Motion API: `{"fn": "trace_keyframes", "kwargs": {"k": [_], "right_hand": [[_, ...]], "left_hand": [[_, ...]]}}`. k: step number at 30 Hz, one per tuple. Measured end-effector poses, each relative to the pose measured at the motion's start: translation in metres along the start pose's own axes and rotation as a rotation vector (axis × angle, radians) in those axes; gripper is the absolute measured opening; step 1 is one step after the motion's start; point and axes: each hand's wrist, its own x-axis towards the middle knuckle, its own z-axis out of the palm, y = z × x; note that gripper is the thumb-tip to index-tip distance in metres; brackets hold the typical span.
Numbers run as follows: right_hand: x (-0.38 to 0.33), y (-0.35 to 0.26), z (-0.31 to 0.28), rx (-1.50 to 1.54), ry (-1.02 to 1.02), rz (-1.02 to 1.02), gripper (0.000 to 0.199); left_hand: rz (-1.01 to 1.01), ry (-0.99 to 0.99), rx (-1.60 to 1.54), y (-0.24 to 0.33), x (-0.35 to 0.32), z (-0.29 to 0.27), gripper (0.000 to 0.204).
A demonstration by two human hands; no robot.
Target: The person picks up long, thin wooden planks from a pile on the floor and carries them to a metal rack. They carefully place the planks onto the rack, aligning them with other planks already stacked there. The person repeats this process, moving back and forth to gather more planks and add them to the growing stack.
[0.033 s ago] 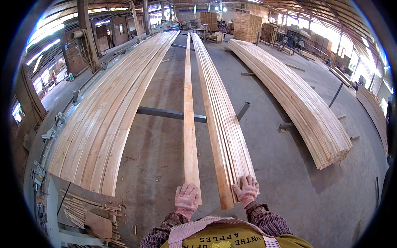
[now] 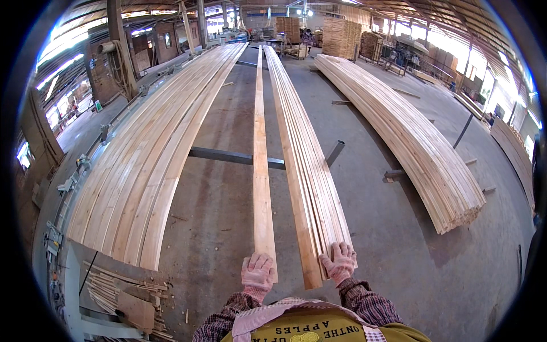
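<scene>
My left hand [image 2: 257, 276], in a pale pinkish work glove, is closed over the near end of a single long wooden board [image 2: 260, 188]. Beside it on the right lies a row of narrow boards [image 2: 307, 171] packed side by side. At that row's near end my right hand [image 2: 338, 261], gloved alike, has its fingers bent over the boards' tops. A gap separates the single board from the row. Both rest across a dark metal bar [image 2: 222, 155]. The undersides of the boards and my thumbs' grip are hidden.
Wide boards [image 2: 142, 165] lie on a long machine bed at left, with clamps [image 2: 54, 239] along its outer edge. A large board stack [image 2: 410, 148] stands at right. An upright metal post [image 2: 335, 153] rises beside the row. Offcuts [image 2: 122, 296] lie at lower left.
</scene>
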Motion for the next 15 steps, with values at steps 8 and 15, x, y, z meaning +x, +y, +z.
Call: {"fn": "trace_keyframes", "kwargs": {"k": [8,15], "right_hand": [[-0.0011,0.0029,0.0070,0.004,0.059,-0.017,0.073],[-0.0015,0.0026,0.0048,0.013,0.048,-0.010,0.072]], "left_hand": [[-0.009,-0.004,0.001,0.0000,-0.0031,0.0033,0.023],[0.002,0.036,-0.022,-0.0005,-0.0024,0.0049,0.020]]}}
